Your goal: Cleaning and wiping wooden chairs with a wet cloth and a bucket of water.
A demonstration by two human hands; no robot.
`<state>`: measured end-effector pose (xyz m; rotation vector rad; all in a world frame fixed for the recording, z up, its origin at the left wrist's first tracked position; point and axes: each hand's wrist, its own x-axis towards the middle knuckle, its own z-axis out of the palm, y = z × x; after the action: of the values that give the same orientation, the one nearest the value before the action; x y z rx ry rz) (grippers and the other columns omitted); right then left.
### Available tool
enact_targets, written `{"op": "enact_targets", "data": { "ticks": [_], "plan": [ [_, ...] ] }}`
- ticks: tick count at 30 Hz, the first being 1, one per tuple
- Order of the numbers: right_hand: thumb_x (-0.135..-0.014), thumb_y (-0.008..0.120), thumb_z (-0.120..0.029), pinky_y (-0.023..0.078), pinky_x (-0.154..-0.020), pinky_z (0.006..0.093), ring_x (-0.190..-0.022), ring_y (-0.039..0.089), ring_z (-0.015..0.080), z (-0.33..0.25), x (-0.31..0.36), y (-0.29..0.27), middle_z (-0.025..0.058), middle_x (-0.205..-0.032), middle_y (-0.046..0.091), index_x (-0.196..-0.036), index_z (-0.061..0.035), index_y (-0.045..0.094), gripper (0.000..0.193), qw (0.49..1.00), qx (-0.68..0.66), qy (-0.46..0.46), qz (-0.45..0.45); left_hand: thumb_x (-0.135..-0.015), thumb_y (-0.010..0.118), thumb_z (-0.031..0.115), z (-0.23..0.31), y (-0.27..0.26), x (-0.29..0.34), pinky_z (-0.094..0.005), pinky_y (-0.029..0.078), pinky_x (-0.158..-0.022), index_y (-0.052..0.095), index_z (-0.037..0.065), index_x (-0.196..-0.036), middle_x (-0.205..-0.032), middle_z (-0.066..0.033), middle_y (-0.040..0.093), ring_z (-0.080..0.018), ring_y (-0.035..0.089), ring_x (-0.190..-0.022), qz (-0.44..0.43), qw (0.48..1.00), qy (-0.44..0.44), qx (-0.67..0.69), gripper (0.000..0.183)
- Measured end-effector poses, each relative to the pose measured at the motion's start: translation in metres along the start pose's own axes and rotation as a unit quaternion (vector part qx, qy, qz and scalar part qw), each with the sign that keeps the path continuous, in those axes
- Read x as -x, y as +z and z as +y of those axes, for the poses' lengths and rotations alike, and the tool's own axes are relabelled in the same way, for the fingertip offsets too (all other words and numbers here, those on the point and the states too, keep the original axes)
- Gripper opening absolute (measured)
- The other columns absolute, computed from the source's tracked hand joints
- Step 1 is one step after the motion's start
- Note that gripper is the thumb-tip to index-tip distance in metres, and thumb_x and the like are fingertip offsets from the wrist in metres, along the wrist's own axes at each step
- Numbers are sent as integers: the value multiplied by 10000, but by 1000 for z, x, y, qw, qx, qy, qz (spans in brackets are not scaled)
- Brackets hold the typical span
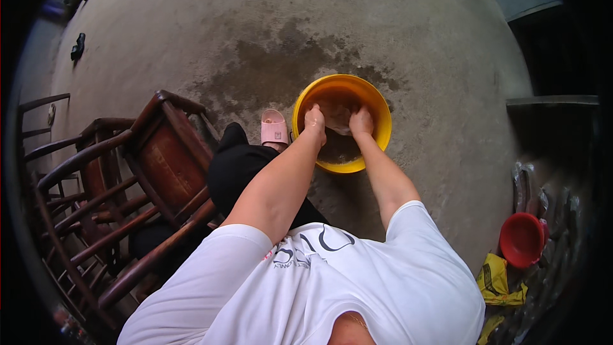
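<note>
A yellow bucket (382, 99) stands on the concrete floor in front of me, with murky brownish water (337, 148) inside. Both my arms reach down into it. My left hand (314, 119) is at the left inner side, its fingers curled on a pale, wet cloth (338, 115). On the right inner side my right hand (361, 121) grips the other end of that cloth. The cloth spans between the two hands, partly in the water. Some of the fingertips are hidden behind the hands.
Dark wet patches (262, 75) spread on the floor beyond the bucket. Stacked wooden chairs (169, 160) crowd the left. My foot in a pink slipper (274, 129) is just left of the bucket. A red basin (522, 240) and a yellow bag (498, 281) lie at the right.
</note>
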<state>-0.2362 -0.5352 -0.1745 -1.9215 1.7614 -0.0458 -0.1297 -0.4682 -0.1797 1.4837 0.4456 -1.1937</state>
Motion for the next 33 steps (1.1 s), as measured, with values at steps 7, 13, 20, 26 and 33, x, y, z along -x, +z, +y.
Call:
{"op": "enact_targets", "data": {
  "ticks": [7, 13, 20, 26, 33],
  "plan": [
    [-772, 583, -188, 426, -909, 406, -1076, 545, 312, 14, 1, 14, 169, -1194, 548, -1219, -117, 512, 458, 986, 79, -58, -133, -872, 403, 318, 12, 10, 46, -433, 412, -890, 469, -33, -1221, -1264, -168, 478, -314, 509, -1096, 69, 989, -109, -68, 500],
    [-699, 612, -44, 451, -761, 282, -844, 578, 157, -5, 19, -35, 86, -929, 593, -1001, -14, 546, 310, 928, -279, -8, -246, -913, 334, 503, 20, 12, 65, -614, 317, -949, 347, 67, -1332, -1340, -166, 400, -399, 408, -1187, -3, 970, -190, -152, 605],
    [-723, 526, -81, 466, -785, 320, -815, 592, 230, -46, 101, -79, 123, -857, 581, -968, -31, 515, 251, 869, -411, -251, -113, -901, 428, 519, 7, 8, 41, -394, 466, -615, 534, 136, -757, -694, -51, 556, -229, 546, -646, -242, 937, -207, 140, 423],
    [-867, 498, -243, 488, -625, 467, -735, 588, 420, -46, 68, -62, 236, -814, 608, -876, -46, 522, 199, 934, -200, -286, 77, -897, 468, 427, 12, 26, 63, -347, 471, -631, 602, 156, -882, -855, -34, 620, -189, 583, -748, -236, 965, -70, 87, 303],
    [-904, 392, -356, 465, -726, 518, -848, 601, 417, 15, 3, -30, 233, -890, 626, -891, -55, 554, 342, 998, 24, -51, 18, -916, 451, 377, 16, 30, 78, -402, 460, -702, 593, 114, -958, -936, -42, 580, -204, 553, -848, -236, 961, -26, -145, 301]
  ]
}}
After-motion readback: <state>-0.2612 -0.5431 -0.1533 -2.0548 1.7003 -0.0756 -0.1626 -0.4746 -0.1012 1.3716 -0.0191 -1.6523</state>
